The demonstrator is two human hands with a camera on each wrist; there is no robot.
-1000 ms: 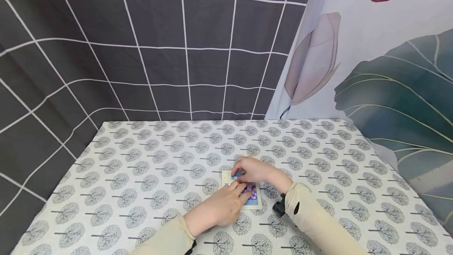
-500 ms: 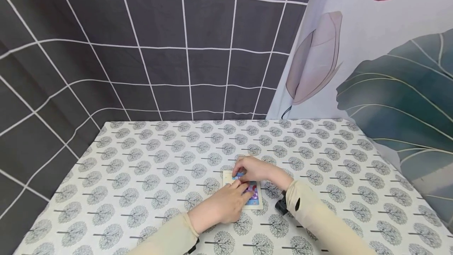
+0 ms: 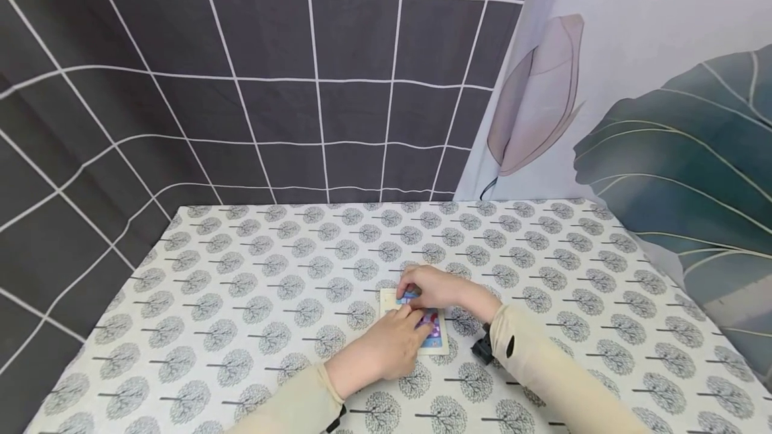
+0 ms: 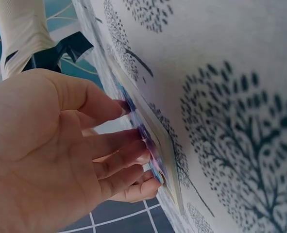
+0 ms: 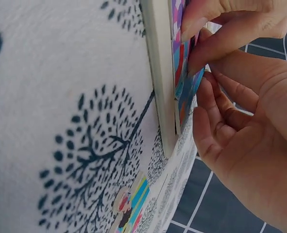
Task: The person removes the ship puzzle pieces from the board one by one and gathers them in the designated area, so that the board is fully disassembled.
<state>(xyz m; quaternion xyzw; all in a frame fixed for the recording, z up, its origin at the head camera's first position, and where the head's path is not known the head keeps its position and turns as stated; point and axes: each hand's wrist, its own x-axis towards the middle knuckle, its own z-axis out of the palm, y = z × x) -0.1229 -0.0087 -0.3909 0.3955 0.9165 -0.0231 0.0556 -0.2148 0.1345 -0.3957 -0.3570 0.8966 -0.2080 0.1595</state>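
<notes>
A small jigsaw puzzle with a blue, purple and red picture lies in a cream frame tray on the table. Across its middle my left hand rests, fingertips down on the picture. In the left wrist view those fingers are fairly straight, with the thumb near the tray's near part. My right hand bends over the far end, thumb and fingers around a blue puzzle piece. From the right wrist, the blue and orange piece edge shows above the tray's rim, partly hidden by fingers.
A colourful cartoon-printed piece lies on the tablecloth beside the tray in the right wrist view. White cloth with tree prints covers the table. A dark grid curtain hangs behind it, and a leaf-patterned curtain to the right.
The blue piece under my right fingers stood tilted a second ago and now lies flatter. Both hands stay nearly in place; the view shifts slightly.
</notes>
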